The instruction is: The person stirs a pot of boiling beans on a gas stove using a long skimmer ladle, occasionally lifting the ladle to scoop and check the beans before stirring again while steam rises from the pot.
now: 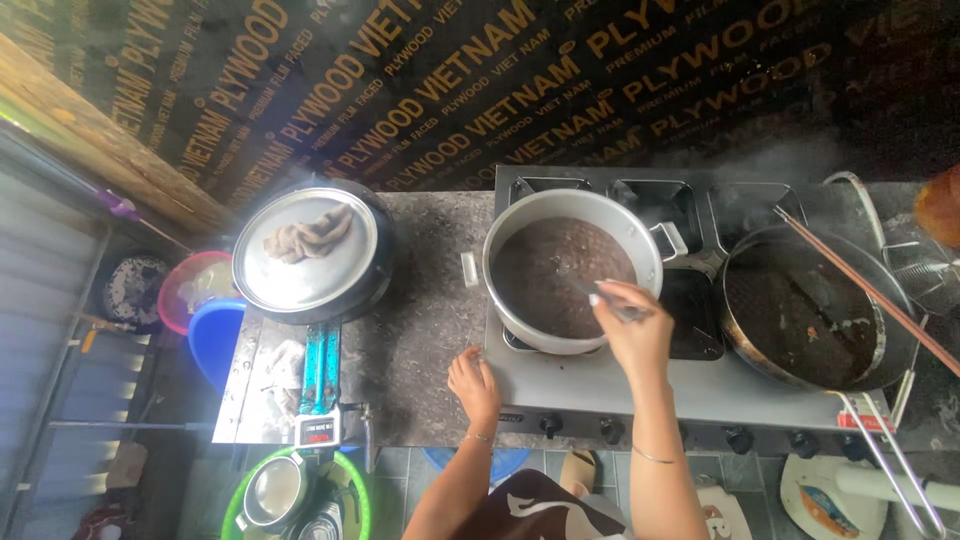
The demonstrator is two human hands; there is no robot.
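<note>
Head view, looking straight down on a stone counter (420, 330). Stove (620, 385) sits at the counter's front edge, knobs along its near face. Bare counter lies between the stove and a lidded pot (310, 255) at left, a cloth bunched on its lid. Right of the stove, a dark pan (805, 315) with long chopsticks across it crowds the far side; a dark plywood wall closes in behind.

Silver pot (570, 270) stands on the stove's left burner, filled nearly to the rim with a dark brown, smooth mixture, side handles out left and right.

Right hand (632, 325) hangs over the pot's near right rim, fingers closed around a thin utensil (600, 295) whose tip reaches into the mixture. Left hand (473, 382) rests fingers loosely spread on the counter just beside the stove's left front corner, holding nothing.
</note>
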